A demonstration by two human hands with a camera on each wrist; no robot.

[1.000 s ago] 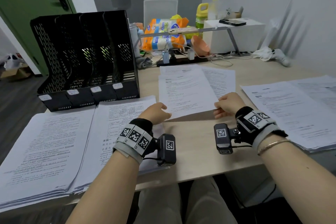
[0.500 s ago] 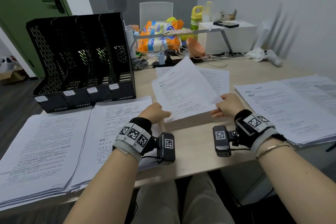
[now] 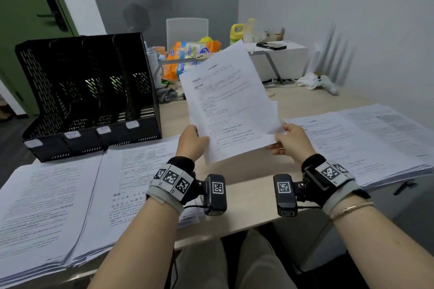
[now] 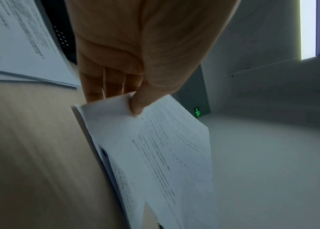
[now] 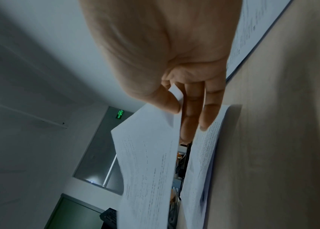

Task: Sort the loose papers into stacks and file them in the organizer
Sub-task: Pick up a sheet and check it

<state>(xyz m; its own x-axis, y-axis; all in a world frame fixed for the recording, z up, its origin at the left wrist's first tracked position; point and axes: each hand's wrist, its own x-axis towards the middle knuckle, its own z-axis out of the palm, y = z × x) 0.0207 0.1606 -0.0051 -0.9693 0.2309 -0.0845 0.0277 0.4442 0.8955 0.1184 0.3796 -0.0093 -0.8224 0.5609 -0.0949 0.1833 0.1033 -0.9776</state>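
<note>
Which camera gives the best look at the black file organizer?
The head view: the black organizer stands whole at the desk's back left, its four slots and front labels visible. The left wrist view catches only a perforated black sliver behind the left hand. The right wrist view shows at most an unclear dark corner.

light: dim, cool, even | src: bright ceiling strip (image 4: pixel 308 29) in left wrist view | shadows: soft under held sheet (image 3: pixel 231 103) | blur: both wrist views smeared, desk (image 4: pixel 27 147) streaked | distortion: wide-angle bend at head-view edges
</note>
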